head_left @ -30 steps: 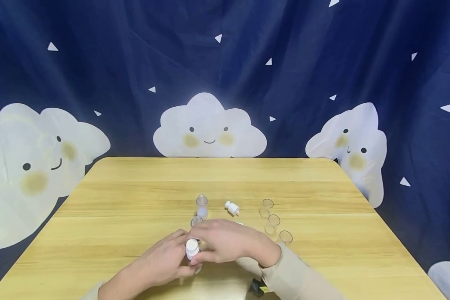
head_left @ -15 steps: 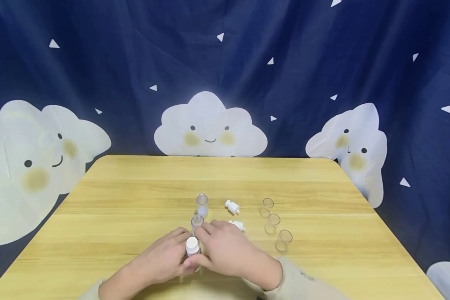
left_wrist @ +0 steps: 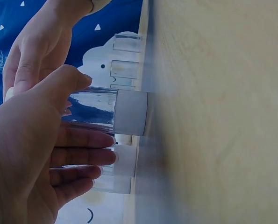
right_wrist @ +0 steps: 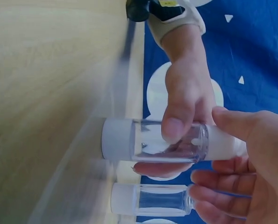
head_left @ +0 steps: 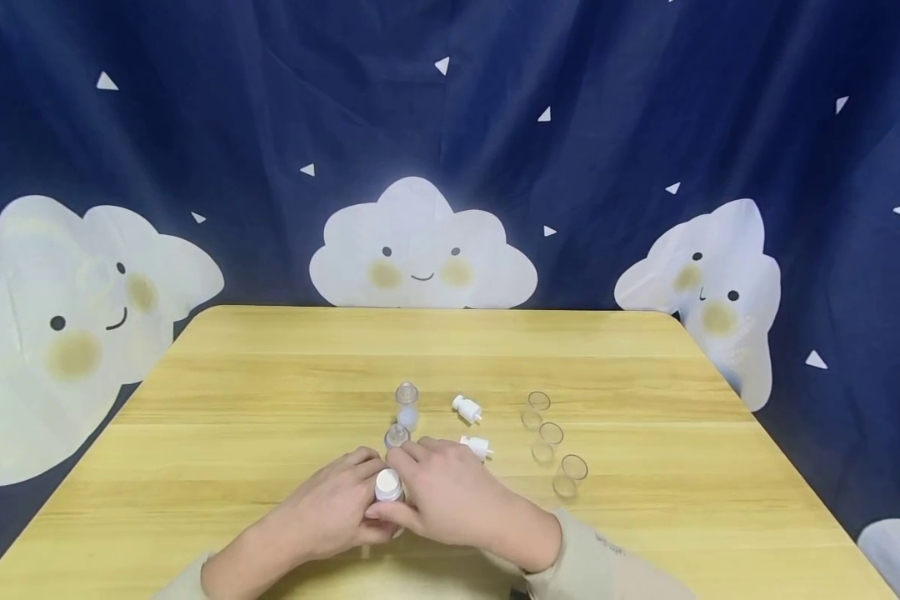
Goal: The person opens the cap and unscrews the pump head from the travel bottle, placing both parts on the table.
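A clear bottle with a white base (right_wrist: 117, 140) stands upright on the table, and my left hand (head_left: 326, 508) grips its transparent body between thumb and fingers. On its neck sits a white pump head (right_wrist: 219, 142), which my right hand (head_left: 453, 496) pinches between thumb and fingers. From above, the white top (head_left: 388, 482) shows between both hands. Just beyond them are a second clear bottle (right_wrist: 162, 199) with an open neck and, farther back, another such bottle (head_left: 407, 407).
Two loose white pump heads lie on the wooden table (head_left: 285, 392): a farther one (head_left: 467, 409) and a nearer one (head_left: 477, 447) past the right hand. To the right stand three clear caps, the nearest cap (head_left: 570, 477) beyond the right wrist. A dark blue curtain (head_left: 450, 108) hangs behind.
My right hand has turned around the pump head and shifted slightly, uncovering the nearer loose pump head. My left hand keeps its hold on the bottle. The head view has tilted a little downward.
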`<state>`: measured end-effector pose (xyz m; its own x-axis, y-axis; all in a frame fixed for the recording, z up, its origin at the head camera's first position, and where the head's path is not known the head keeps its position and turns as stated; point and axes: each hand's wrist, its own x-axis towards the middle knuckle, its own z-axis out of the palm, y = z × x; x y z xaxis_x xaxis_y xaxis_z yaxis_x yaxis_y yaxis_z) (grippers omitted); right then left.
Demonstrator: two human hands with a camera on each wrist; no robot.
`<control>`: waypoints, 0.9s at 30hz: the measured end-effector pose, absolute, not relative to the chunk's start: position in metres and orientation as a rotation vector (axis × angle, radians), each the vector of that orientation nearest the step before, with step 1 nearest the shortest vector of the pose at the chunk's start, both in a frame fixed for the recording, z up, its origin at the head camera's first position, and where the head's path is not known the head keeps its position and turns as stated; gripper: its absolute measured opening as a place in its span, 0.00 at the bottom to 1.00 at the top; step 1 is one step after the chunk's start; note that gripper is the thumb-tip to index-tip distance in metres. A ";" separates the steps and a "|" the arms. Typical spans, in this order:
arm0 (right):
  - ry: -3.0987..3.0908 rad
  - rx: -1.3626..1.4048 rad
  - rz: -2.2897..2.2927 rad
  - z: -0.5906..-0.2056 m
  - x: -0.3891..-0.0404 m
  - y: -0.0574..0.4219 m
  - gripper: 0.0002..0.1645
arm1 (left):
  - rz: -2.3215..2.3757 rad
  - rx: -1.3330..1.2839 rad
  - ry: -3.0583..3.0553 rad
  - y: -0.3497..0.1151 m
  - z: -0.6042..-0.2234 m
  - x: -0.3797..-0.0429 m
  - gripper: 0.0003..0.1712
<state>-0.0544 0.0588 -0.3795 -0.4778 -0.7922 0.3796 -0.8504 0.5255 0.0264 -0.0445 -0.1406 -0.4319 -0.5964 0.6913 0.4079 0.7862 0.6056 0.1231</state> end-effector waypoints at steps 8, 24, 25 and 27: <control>-2.509 1.562 0.303 -0.369 -0.064 0.064 0.22 | -0.403 -1.189 -2.556 -0.141 -0.430 -0.044 0.17; -2.626 1.650 0.462 -0.364 -0.070 0.070 0.29 | -0.372 -1.147 -2.638 -0.142 -0.429 -0.043 0.25; -2.615 1.631 0.445 -0.364 -0.069 0.070 0.30 | -0.365 -1.144 -2.642 -0.142 -0.429 -0.043 0.24; -2.566 1.594 0.375 -0.366 -0.066 0.069 0.30 | -0.357 -1.141 -2.646 -0.142 -0.429 -0.043 0.22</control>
<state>-0.0662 0.0693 -0.3656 -0.4481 -0.8688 0.2106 -0.8928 0.4225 -0.1563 -0.0429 -0.1422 -0.4286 -0.6675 0.6770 0.3099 0.7349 0.6659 0.1281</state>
